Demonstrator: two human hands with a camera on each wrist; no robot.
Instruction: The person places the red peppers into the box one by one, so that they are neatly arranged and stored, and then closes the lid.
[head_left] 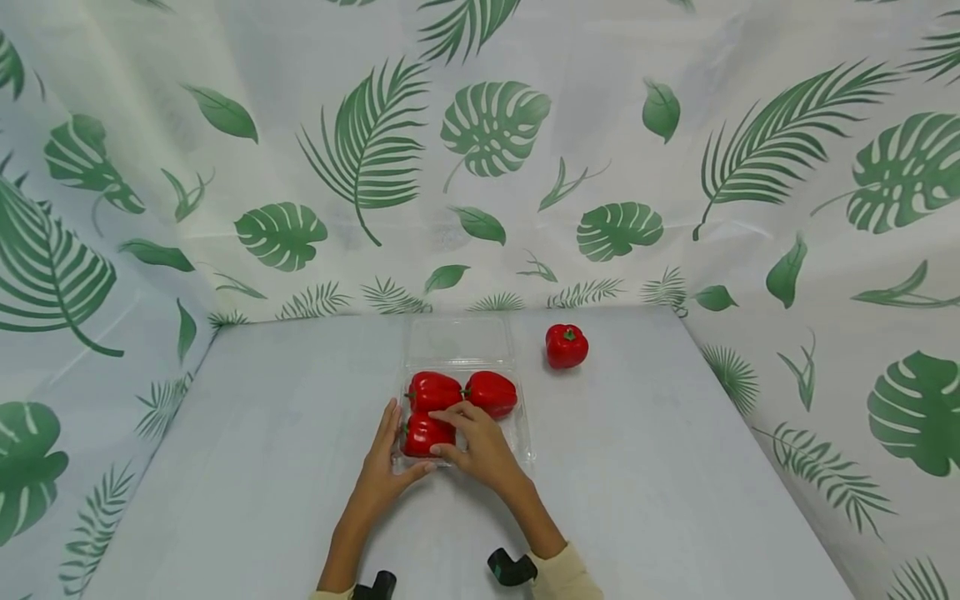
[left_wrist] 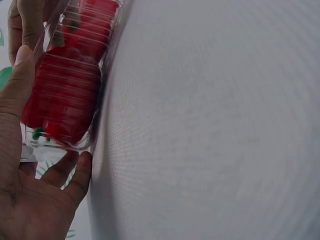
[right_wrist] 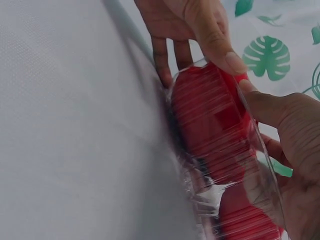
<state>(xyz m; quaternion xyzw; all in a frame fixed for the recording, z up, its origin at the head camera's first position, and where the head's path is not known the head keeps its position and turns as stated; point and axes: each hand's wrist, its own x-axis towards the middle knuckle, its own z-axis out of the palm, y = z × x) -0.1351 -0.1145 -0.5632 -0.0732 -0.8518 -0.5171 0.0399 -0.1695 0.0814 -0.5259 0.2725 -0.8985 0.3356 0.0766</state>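
Nearest lie pale sleeves [head_left: 567, 575]. The left hand [head_left: 382, 467], its fingers spread and fairly straight, braces the clear container [head_left: 519, 435] at its near-left corner. The right hand [head_left: 482, 446], partly curled, pinches the red pepper [head_left: 427, 437] lying in that corner. To seat it well, brace lightly, press gently without bowing the thin walls, and let go straight upward.
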